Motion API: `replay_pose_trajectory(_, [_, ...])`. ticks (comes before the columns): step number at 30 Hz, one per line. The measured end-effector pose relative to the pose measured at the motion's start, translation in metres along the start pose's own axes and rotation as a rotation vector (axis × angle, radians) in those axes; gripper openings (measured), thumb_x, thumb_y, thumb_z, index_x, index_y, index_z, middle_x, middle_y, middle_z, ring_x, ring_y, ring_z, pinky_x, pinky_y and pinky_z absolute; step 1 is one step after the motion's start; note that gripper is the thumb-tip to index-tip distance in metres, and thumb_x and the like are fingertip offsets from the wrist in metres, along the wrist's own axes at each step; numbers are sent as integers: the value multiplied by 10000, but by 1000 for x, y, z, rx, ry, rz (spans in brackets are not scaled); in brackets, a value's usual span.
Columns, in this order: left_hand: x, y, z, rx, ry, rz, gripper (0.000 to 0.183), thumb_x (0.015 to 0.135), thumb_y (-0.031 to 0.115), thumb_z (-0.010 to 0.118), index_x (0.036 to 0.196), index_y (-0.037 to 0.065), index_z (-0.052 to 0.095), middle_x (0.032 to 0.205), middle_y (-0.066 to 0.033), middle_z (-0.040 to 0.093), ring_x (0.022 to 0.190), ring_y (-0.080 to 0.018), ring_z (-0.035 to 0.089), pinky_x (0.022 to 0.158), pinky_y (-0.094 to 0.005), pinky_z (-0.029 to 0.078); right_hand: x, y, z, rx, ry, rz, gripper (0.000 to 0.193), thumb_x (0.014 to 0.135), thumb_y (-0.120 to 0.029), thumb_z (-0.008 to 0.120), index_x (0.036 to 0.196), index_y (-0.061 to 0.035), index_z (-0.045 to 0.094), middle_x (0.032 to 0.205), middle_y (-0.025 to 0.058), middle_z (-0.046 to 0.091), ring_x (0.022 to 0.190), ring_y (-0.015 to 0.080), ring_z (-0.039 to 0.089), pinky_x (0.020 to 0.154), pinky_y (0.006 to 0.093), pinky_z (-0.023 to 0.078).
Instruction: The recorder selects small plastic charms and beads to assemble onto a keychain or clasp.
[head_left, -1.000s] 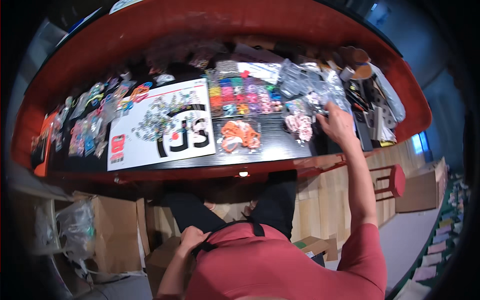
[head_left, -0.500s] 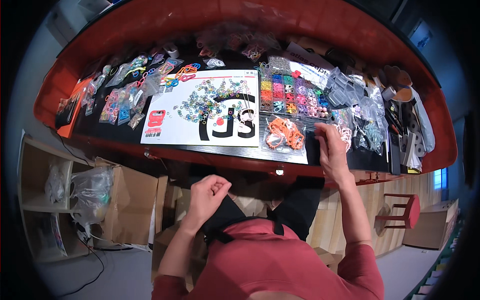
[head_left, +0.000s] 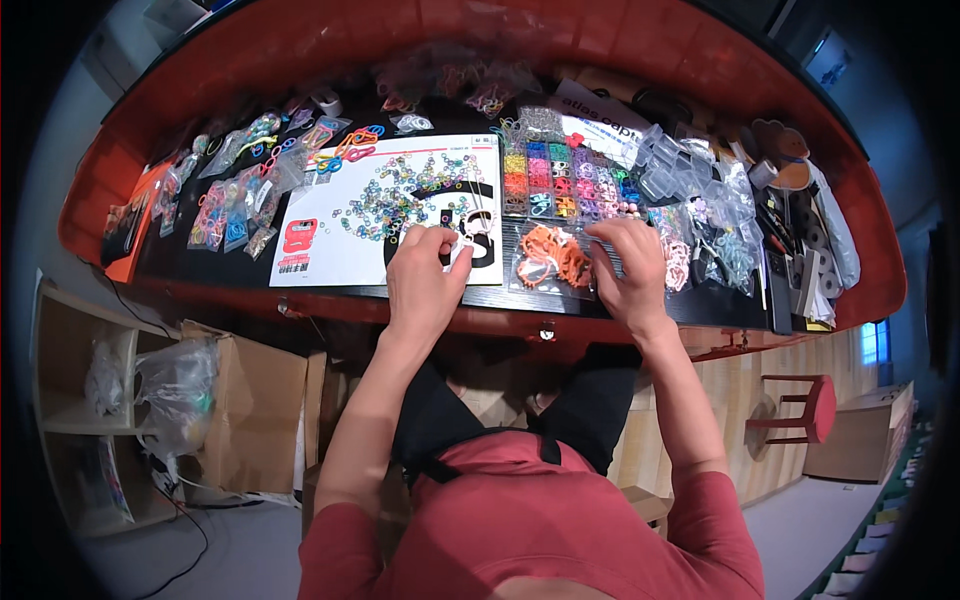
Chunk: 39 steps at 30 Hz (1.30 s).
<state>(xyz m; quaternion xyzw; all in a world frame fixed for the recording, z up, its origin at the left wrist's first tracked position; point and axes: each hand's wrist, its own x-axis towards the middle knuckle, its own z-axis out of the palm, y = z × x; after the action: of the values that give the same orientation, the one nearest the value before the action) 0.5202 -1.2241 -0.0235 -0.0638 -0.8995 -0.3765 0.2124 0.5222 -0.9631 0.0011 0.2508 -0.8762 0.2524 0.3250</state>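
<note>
My left hand [head_left: 425,268] rests on a white printed sheet [head_left: 330,240] strewn with small coloured rings [head_left: 400,195]. Its fingers are curled together over the sheet's black print, and whether they pinch anything is unclear. My right hand [head_left: 625,262] lies flat, fingers forward, on clear plastic bags beside a bag of orange pieces [head_left: 550,258], touching that bag's right edge. Just beyond both hands sits a clear compartment box of sorted coloured bits [head_left: 555,180]. All of this lies on a dark table with a red rim [head_left: 300,300].
Bags of coloured clips [head_left: 230,205] line the table's left. Clear bags and small boxes [head_left: 715,225] crowd its right, with grey and white parts [head_left: 815,255] at the far end. A cardboard box [head_left: 255,405], a shelf [head_left: 70,400] and a red stool [head_left: 800,410] stand below.
My left hand has come up from my lap onto the white sheet. My right hand has drawn in from the bags at the far right to the orange bag.
</note>
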Motion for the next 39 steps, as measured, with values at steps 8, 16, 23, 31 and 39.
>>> replay_pose_trajectory(8, [6, 5, 13, 105, -21, -104, 164, 746, 159, 749, 843, 47, 678, 768, -77, 605, 718, -260, 624, 669, -387, 496, 57, -27, 64, 76, -191, -237, 249, 666, 35, 638, 893, -67, 649, 911, 78, 582, 908, 278, 562, 777, 384, 399])
replay_pose_trajectory(16, [10, 10, 15, 130, -8, -210, 121, 751, 168, 725, 789, 68, 668, 744, -63, 624, 673, -255, 624, 639, -394, 497, 74, -20, 78, -38, -335, -379, 109, 685, -72, 624, 792, -62, 639, 876, 76, 564, 902, 246, 557, 807, 373, 398])
replay_pose_trajectory(23, [15, 7, 11, -393, 19, -297, 76, 772, 51, 686, 786, 19, 619, 755, -69, 671, 643, -163, 664, 603, -285, 513, 82, -21, 66, -75, -185, -489, 80, 679, -83, 599, 758, -76, 613, 836, 62, 563, 850, 222, 574, 782, 344, 408])
replay_pose_trajectory(31, [15, -1, 20, -707, 56, -259, 129, 801, -15, 684, 908, 3, 615, 698, -27, 649, 582, -78, 612, 522, -221, 484, 80, -22, 60, -34, -56, -458, 48, 680, -86, 598, 718, -81, 570, 783, 50, 562, 771, 228, 585, 713, 348, 422])
replay_pose_trajectory(39, [22, 17, 14, -730, -129, -368, 194, 861, 19, 693, 1037, -13, 619, 809, -66, 661, 621, -71, 626, 438, -209, 470, 82, -20, 54, 21, -25, -422, 81, 678, -69, 636, 731, -85, 576, 766, 46, 562, 744, 234, 578, 686, 347, 412])
